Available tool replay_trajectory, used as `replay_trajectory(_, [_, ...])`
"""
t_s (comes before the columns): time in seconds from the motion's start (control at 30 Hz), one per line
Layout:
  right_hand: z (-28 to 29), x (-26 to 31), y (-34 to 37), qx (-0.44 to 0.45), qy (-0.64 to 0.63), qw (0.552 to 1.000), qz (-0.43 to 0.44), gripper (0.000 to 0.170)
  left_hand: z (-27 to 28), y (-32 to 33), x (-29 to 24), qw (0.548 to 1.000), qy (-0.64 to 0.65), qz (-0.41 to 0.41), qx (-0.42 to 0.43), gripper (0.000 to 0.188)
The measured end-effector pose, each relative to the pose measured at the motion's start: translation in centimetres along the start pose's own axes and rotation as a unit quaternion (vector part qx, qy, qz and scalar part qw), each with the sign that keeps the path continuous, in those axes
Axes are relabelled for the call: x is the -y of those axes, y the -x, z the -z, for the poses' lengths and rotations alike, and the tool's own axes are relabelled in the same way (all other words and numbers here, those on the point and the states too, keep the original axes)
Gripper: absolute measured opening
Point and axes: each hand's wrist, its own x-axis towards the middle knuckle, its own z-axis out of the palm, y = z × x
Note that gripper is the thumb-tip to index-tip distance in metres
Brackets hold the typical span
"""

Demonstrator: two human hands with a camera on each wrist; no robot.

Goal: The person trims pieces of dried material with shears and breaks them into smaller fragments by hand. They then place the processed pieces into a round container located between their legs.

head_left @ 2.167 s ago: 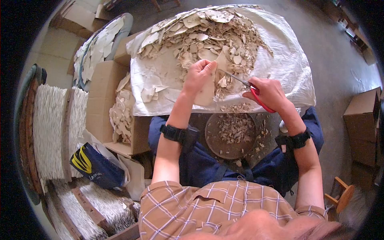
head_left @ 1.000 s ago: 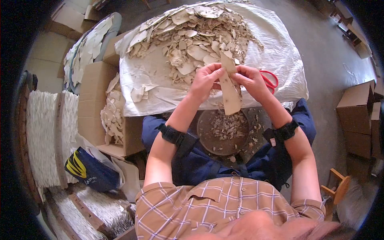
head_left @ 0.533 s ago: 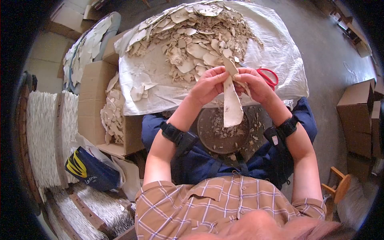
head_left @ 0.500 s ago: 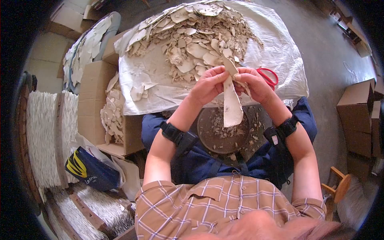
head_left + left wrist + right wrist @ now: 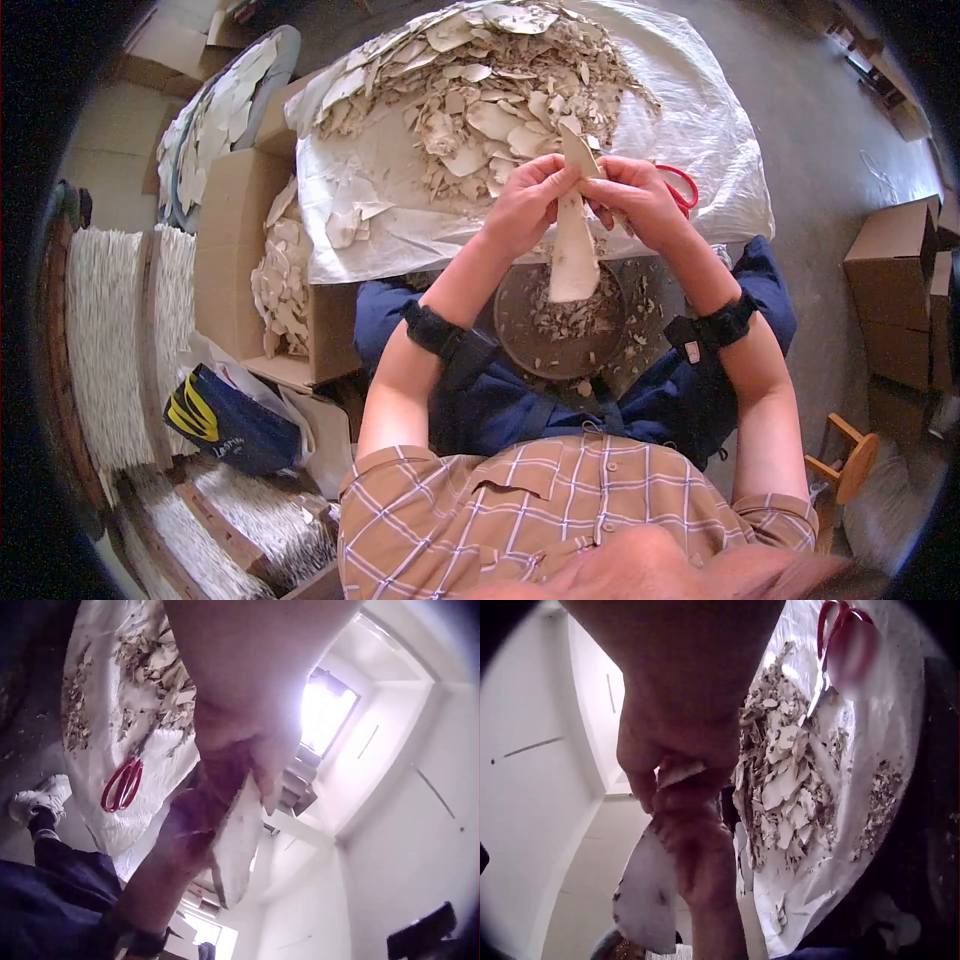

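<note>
I report both hands engaged. The left hand (image 5: 532, 203) has its grip pinched on a pale strip (image 5: 573, 262), thumb on top; the right hand (image 5: 638, 198) meets it there, its grip also clamped on the strip. The fingertips are shadowed in both wrist views, so I cannot confirm how much of the edge the right fingers hold.

The strip slants above the near edge of the white-sheeted surface (image 5: 705, 105), its far end towards the heap of flakes (image 5: 490, 120), its near end hanging over the round pan (image 5: 528, 357).

I note two risks. The strip looks thin and stiff; uneven twisting between the hands could snap it, dropping the unsupported near end into the scraps. The scissors (image 5: 122, 785) lie loose just right of the right hand, blades towards the heap; a careless reach could meet the points.
</note>
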Motion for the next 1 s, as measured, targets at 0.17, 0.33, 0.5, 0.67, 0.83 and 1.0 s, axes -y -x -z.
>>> replay_trajectory(0.17, [0.1, 0.8, 0.9, 0.089, -0.174, 0.981, 0.012, 0.014, -0.2, 0.5, -0.1, 0.981, 0.133, 0.022, 0.137, 0.020])
replay_trajectory(0.33, [1.2, -0.2, 1.1, 0.122, -0.226, 0.966, -0.030, 0.013, -1.2, 1.1, 0.5, 0.990, 0.091, 0.013, 0.107, 0.017])
replay_trajectory(0.5, [0.7, -0.3, 0.8, 0.122, -0.255, 0.959, -0.020, 0.011, -1.0, 1.0, 1.0, 0.973, 0.200, 0.013, 0.116, 0.015])
replay_trajectory(0.67, [-0.3, 0.6, 0.1, -0.035, -0.070, 0.997, -0.008, 0.014, 0.2, 0.0, 0.4, 0.995, 0.096, -0.013, 0.016, 0.014])
replay_trajectory(0.83, [0.5, 0.0, 0.1, -0.073, 0.016, 0.997, 0.009, 0.014, -0.6, 0.8, -0.2, 0.999, 0.032, 0.005, -0.010, 0.019])
replay_trajectory(1.0, [1.8, 0.9, 0.4, -0.128, -0.046, 0.991, -0.010, 0.015, 1.6, 0.5, -0.8, 0.997, 0.037, 0.049, -0.054, 0.021])
